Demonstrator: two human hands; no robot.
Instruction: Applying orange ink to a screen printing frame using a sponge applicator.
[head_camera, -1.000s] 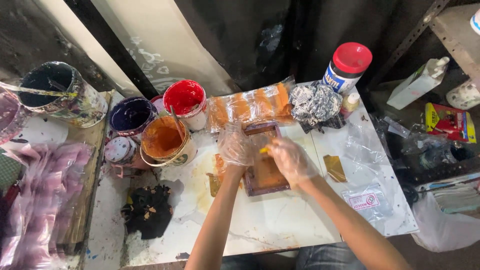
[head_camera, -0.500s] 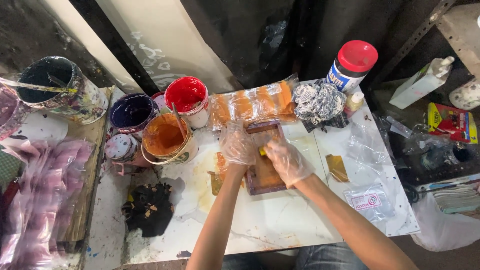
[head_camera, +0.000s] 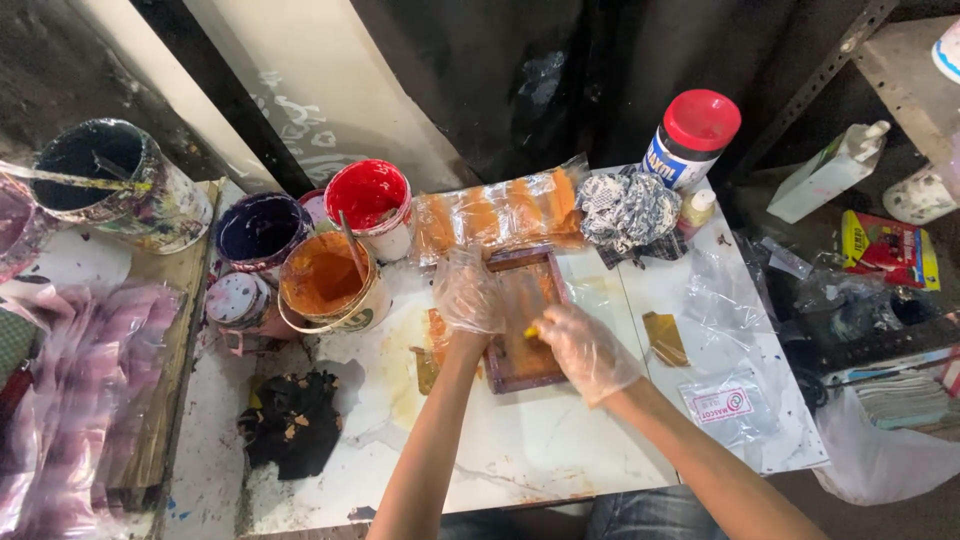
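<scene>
Thin clear plastic gloves on left hand (head_camera: 468, 293), right hand (head_camera: 585, 350); arms bare; possibly jeans.
</scene>
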